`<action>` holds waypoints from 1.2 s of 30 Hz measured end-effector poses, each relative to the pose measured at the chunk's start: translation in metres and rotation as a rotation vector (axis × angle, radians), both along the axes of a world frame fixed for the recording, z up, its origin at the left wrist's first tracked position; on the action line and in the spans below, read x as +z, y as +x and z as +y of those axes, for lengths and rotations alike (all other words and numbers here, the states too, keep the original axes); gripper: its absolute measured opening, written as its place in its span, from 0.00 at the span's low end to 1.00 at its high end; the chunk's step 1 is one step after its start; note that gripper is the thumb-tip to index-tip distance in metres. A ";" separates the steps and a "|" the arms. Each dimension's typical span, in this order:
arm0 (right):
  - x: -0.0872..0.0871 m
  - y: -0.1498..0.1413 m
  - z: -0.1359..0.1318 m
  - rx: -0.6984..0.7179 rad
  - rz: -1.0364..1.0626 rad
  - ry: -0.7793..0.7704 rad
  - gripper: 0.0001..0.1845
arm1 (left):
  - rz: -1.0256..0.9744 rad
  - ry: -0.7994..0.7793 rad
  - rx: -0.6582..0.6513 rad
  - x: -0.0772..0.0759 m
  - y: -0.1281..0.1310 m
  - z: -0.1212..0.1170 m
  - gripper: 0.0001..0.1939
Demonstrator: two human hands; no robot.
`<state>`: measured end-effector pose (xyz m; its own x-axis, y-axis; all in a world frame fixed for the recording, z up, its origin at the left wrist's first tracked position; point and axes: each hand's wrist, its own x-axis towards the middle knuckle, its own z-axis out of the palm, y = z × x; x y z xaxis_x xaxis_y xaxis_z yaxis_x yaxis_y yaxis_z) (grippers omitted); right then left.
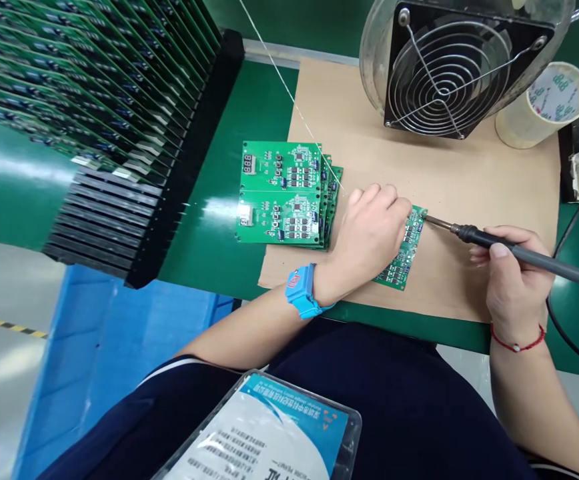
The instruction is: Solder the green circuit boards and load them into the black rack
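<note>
My right hand (517, 273) grips a soldering iron (507, 250) by its dark handle. The iron's tip meets the upper right corner of a green circuit board (403, 263) that lies on brown cardboard. My left hand (372, 223) is closed over the left part of this board and hides much of it. A thin solder wire (294, 100) slants down from the top edge into my left hand; its end is hidden by the fingers. Left of that hand sits a stack of green circuit boards (279, 193) with small displays and chips.
A fan (442, 80) in a black frame stands behind the cardboard (469, 173), beside a tape roll (542, 107). Many upright boards fill a black slotted rack (109, 213) at left. The iron's black cable (567, 233) runs along the right. Below the table is a blue bin (99, 347).
</note>
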<state>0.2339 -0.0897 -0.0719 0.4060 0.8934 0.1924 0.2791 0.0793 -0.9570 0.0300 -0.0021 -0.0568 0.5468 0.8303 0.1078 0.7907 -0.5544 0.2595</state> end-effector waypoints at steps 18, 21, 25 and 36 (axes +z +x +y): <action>0.000 0.001 -0.002 0.004 -0.007 -0.004 0.11 | -0.024 -0.030 -0.057 -0.001 0.001 -0.001 0.14; 0.001 0.001 -0.002 0.003 -0.010 -0.001 0.11 | -0.002 -0.036 -0.073 -0.001 0.002 -0.001 0.13; 0.001 0.001 -0.002 -0.009 -0.007 0.018 0.10 | -0.014 0.013 -0.057 -0.002 0.000 -0.001 0.14; 0.003 0.000 -0.001 -0.007 0.001 0.057 0.08 | 0.045 0.019 -0.085 -0.004 0.005 0.000 0.14</action>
<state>0.2339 -0.0906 -0.0686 0.4125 0.8780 0.2426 0.2792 0.1316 -0.9512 0.0346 -0.0021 -0.0606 0.6197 0.7788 0.0972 0.7513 -0.6244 0.2136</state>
